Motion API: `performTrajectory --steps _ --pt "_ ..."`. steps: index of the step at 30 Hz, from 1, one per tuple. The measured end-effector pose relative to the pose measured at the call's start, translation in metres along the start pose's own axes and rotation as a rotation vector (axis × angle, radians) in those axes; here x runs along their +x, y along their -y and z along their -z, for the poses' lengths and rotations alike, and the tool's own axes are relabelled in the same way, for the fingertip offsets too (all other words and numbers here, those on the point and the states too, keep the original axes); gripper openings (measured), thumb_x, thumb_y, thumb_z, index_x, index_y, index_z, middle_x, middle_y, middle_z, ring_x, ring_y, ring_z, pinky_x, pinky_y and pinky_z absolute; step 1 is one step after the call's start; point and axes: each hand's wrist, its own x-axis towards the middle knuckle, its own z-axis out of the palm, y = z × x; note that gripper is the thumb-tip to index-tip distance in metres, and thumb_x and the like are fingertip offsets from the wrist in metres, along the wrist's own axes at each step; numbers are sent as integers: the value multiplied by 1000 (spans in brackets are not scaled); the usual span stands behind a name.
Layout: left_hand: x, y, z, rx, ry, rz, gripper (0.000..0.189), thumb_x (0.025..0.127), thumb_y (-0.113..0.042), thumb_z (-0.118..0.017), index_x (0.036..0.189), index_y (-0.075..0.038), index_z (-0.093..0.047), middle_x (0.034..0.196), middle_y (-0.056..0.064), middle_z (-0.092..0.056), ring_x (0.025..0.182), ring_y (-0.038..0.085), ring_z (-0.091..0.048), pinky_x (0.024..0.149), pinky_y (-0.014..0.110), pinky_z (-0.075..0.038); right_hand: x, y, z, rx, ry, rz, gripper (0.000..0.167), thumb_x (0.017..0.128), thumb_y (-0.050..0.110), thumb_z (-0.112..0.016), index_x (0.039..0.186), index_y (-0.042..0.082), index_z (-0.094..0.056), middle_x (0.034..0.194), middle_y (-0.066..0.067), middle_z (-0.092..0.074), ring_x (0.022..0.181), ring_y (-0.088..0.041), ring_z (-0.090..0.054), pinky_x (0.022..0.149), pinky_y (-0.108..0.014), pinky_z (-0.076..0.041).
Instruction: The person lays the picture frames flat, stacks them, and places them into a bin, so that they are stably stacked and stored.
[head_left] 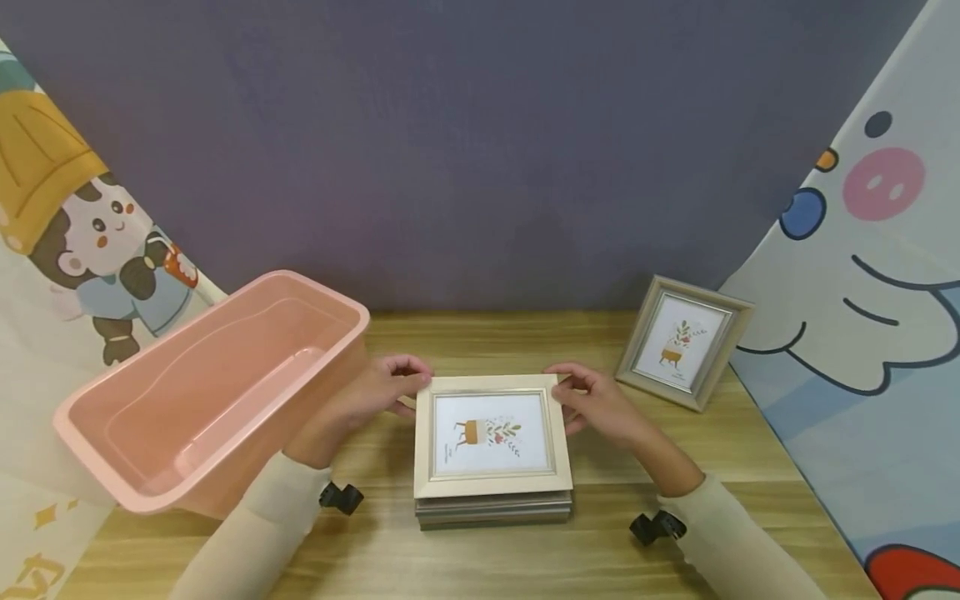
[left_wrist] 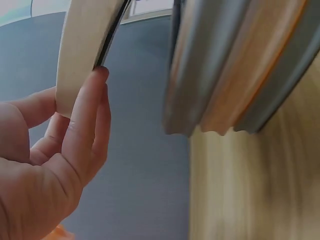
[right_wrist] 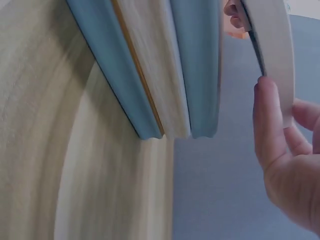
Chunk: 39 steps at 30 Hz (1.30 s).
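A cream picture frame (head_left: pixel 491 483) with a floral print lies face up in both hands, sideways to the viewer. My left hand (head_left: pixel 381 392) pinches its far left corner, and my right hand (head_left: pixel 600 406) pinches its far right corner. Under it sits a stack of picture frames (head_left: pixel 495 511), with grey and wood-toned edges. Both wrist views show a gap between the stack (left_wrist: pixel 235 65) and the raised cream frame (left_wrist: pixel 85 50). In the right wrist view, the thumb and fingers (right_wrist: pixel 270 120) bear on opposite faces of the cream frame (right_wrist: pixel 277 55).
To the left stands a pink plastic tub (head_left: pixel 217 467), with nothing in it. A champagne-coloured picture frame (head_left: pixel 697 392) with a similar print is propped at the back right of the wooden table (head_left: pixel 480 571). Behind rises a grey-blue panel (head_left: pixel 480 167); printed cloths hang at both sides.
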Motion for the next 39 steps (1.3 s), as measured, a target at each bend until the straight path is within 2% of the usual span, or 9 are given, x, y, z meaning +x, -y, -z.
performTrajectory --steps 8,12,19,22,28,39 --pt "3 13 -2 21 16 58 22 103 -12 -59 118 5 -61 104 10 -57 86 21 -62 71 41 -64 3 -9 -4 -1 39 -94 45 103 17 -59 145 1 -49 104 -16 -62 80 -23 -72 64 -42 -64" --pt "7 19 -3 30 8 67 21 102 -11 -60 116 5 -62 104 9 -58 85 20 -61 72 43 -64 4 -10 -5 -25 35 -108 46 103 18 -60 145 1 -50 103 -15 -60 80 -23 -71 64 -41 -64" --pt "10 23 -4 162 -45 67 19 100 -15 -64 112 0 -68 103 8 -63 83 17 -59 74 47 -61 7 -9 -7 -41 34 -156 47 103 18 -60 145 1 -50 102 -15 -58 81 -23 -69 67 -40 -64" --pt "11 24 -5 187 -51 64 19 100 -16 -64 111 -1 -68 104 9 -65 83 17 -60 76 47 -60 7 -9 -8 -43 15 -177 44 102 15 -60 144 2 -52 102 -15 -57 79 -22 -69 66 -39 -64" --pt "13 28 -8 191 -72 80 16 100 -15 -64 108 -3 -69 103 8 -66 87 16 -60 81 49 -59 8 -9 -9 -49 13 -166 42 101 13 -61 141 0 -54 104 -16 -54 78 -21 -70 64 -38 -64" --pt "14 30 -10 230 -93 61 17 100 -17 -65 109 -4 -70 104 7 -67 88 16 -59 77 42 -58 9 -13 -7 -38 36 -169 44 102 15 -61 143 0 -53 103 -15 -55 79 -20 -71 64 -35 -63"
